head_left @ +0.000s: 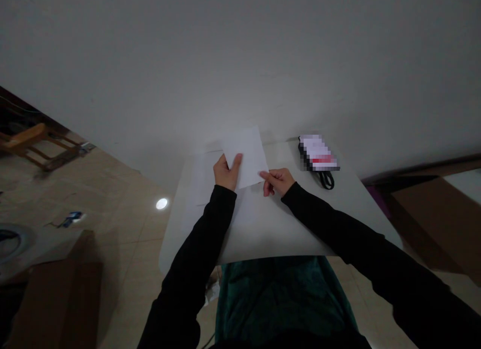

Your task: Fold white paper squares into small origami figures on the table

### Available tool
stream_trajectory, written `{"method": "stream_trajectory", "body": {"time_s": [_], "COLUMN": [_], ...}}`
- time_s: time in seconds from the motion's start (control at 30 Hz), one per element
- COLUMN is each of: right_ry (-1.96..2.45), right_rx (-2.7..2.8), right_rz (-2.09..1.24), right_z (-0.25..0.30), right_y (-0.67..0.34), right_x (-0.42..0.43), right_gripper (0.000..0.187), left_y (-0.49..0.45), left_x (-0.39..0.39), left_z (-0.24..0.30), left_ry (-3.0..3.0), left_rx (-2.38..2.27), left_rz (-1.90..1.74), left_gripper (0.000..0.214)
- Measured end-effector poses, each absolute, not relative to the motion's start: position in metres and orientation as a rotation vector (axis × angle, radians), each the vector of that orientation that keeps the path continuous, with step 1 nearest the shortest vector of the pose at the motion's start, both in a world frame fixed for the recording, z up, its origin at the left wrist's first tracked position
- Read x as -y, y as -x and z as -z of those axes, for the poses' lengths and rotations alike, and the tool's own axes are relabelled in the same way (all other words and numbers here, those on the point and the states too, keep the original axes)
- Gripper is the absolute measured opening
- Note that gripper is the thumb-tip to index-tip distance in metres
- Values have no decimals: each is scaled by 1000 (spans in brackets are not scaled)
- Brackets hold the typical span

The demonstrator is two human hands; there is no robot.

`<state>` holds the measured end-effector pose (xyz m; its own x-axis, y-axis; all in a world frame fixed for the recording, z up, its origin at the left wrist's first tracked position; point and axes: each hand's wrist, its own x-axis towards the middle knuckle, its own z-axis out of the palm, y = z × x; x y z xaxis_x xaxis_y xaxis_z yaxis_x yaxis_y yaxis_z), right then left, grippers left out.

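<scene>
Left hand (pixel 226 175), right hand (pixel 280 180), both holding paper (pixel 248 146)

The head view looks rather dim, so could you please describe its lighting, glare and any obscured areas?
Head view: dim overall, the held paper brighter than the wall; a bright glare spot on the floor; the black-looped item is pixelated, its details unreadable.

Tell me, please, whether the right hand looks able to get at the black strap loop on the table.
Probably yes: nothing shows between the right hand and the black strap loop at its right, though that hand seems to pinch the white paper and would likely need to let go.
</scene>
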<state>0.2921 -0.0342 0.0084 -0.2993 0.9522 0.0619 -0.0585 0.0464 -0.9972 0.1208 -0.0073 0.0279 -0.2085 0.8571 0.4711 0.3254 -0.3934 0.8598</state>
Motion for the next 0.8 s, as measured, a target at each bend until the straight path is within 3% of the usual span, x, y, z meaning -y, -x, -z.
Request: {"method": "stream_trajectory", "body": {"time_s": [0.43, 0.63, 0.8], "right_ry": [956, 966, 931], "right_rx": [1400, 1389, 1359], "right_rz": [-1518, -1242, -1275], "right_z": [-19, -17, -12], "right_y": [-305, -313, -319], "right_x": [25, 17, 10], "right_gripper": [53, 43, 39], "left_y": [-124, -125, -127], "left_x": [13, 15, 17], "left_z": [-29, -27, -28], "left_ry": [-1460, -1457, -1382], "left_rx": [-1239, -1203, -1242], "left_rz": [-1456, -1356, -1340], "left_gripper": [38, 36, 44]}}
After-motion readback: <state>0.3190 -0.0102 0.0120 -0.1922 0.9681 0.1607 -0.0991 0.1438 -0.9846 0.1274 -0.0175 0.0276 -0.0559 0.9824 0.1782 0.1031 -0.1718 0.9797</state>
